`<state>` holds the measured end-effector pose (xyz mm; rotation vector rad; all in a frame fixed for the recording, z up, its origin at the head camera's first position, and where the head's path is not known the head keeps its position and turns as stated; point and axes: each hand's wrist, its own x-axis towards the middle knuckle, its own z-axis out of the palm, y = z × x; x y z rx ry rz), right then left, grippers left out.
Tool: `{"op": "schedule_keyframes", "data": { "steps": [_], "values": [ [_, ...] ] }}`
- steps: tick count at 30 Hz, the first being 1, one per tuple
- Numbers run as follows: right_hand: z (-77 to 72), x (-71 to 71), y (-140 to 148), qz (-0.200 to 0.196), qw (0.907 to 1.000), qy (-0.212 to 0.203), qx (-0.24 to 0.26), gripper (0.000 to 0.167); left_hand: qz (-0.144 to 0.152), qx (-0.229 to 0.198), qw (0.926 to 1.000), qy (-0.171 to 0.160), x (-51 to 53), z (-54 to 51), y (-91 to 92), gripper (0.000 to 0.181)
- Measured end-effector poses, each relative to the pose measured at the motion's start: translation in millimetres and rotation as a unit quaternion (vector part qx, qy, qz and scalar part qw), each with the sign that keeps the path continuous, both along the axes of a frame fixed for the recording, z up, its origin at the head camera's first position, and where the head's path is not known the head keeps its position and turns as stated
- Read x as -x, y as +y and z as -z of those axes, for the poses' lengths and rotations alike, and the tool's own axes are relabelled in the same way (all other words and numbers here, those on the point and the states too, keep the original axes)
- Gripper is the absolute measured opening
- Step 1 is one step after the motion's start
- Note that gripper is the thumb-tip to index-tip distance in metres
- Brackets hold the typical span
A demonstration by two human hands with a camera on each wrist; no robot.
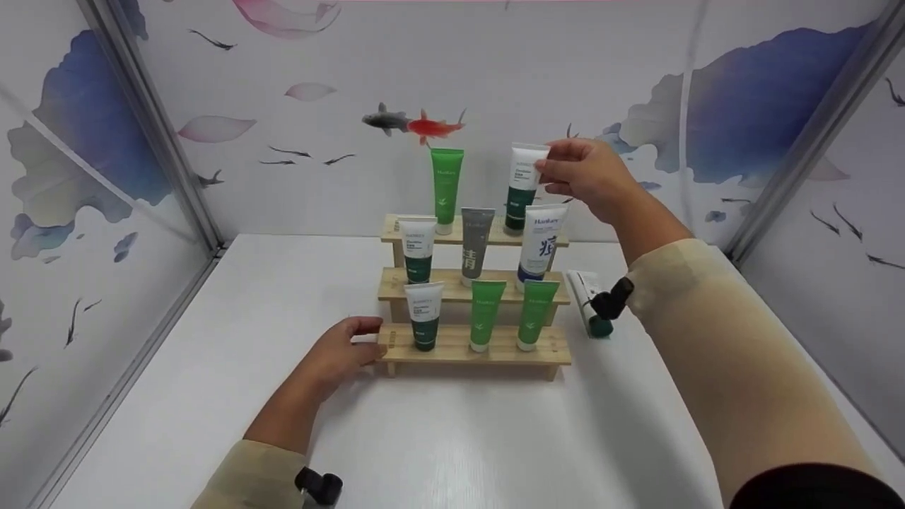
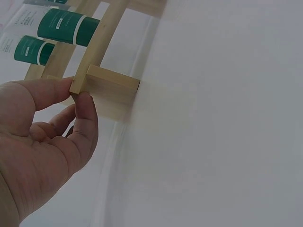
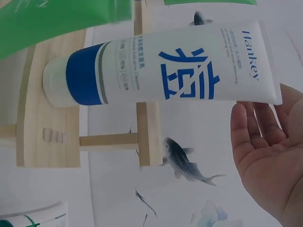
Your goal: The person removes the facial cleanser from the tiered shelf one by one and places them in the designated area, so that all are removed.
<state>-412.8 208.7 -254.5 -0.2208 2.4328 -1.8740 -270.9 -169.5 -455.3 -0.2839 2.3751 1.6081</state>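
At the top right of the head view my right hand grips the upper side of a white and dark green squeeze tube. That tube stands upright at the top step of a three-step wooden rack. In the right wrist view a white and blue tube hides what the fingers of my right hand hold. My left hand pinches the left end of the lowest step between thumb and fingers. The left wrist view shows this pinch on the wooden board closely.
Several tubes stand on the rack: a green one on top, a grey one in the middle row, another green one below. Right of the rack a white tube with a green cap lies on the white table. Printed panels enclose three sides.
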Motion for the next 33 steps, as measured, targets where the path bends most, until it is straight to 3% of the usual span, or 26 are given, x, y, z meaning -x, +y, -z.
{"op": "schedule_keyframes", "data": {
  "steps": [9,18,24,33],
  "values": [
    [19.9,-7.1,33.6,0.019,0.9928,0.022,0.116,0.043,-0.001,0.007,1.0000,-0.002,-0.2,-0.8,1.3,0.058],
    [31.6,-20.8,71.6,0.040,0.9825,0.025,0.180,0.052,0.004,-0.008,0.9999,0.010,-0.2,0.8,-0.8,0.057],
    [43.3,-28.6,96.5,0.055,0.9797,0.014,0.192,0.060,0.003,-0.016,0.9998,0.012,0.2,3.1,-1.5,0.057],
    [75.3,-30.2,129.7,0.114,0.9788,0.009,0.170,0.055,0.004,-0.015,0.9998,0.011,-0.5,2.9,-1.1,0.055]
  ]
}}
